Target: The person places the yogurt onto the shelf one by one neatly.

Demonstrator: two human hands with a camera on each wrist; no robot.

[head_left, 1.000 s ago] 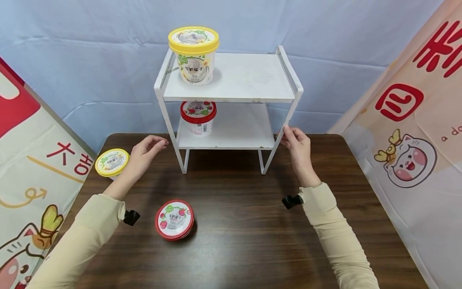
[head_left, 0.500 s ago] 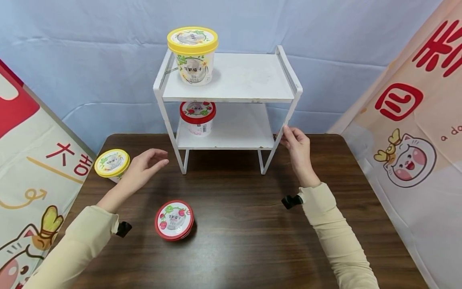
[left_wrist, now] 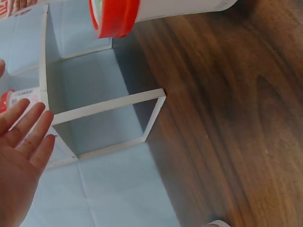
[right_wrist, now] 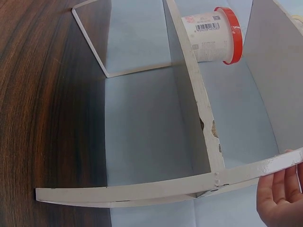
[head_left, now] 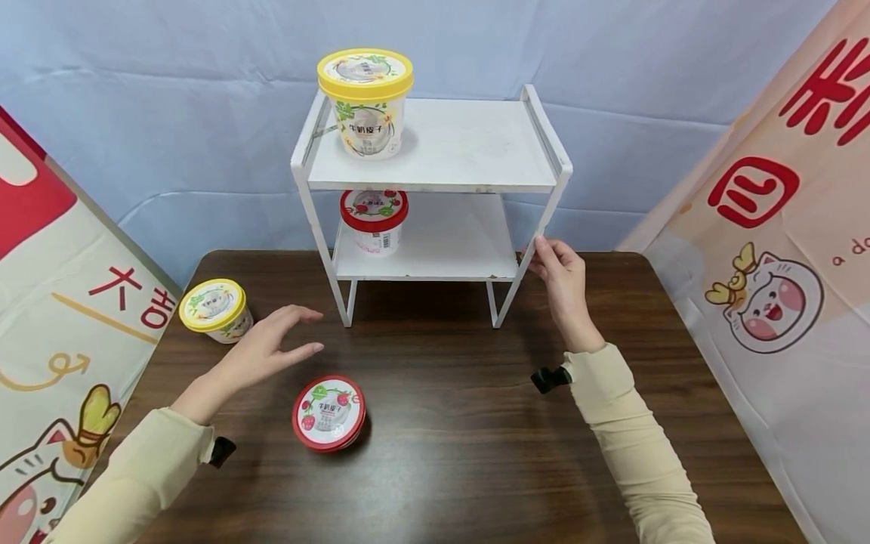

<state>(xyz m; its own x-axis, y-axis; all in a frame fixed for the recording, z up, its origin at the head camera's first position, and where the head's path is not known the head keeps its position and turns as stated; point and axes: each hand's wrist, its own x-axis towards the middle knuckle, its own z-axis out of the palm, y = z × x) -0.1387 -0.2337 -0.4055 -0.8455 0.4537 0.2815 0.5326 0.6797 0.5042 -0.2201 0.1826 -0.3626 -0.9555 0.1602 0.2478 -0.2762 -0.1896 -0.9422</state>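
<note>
Two bare hands work over a dark brown, wood-grained counter [head_left: 462, 446]. The left hand [head_left: 275, 346] is free, with its fingers loosely extended and its thumb apart from them. Just in front of it, on the counter, stands a round white tub with a red strawberry-printed lid [head_left: 329, 414]; behind the wrist is a round white tub with a yellow lid [head_left: 216, 310]. The right hand [head_left: 560, 279] grasps the right-side frame of a white two-level rack [head_left: 476, 143]. On its upper level stands a second yellow-lidded tub [head_left: 367, 106], and on the lower level a second red-lidded tub [head_left: 374, 219], both toward the left.
</note>
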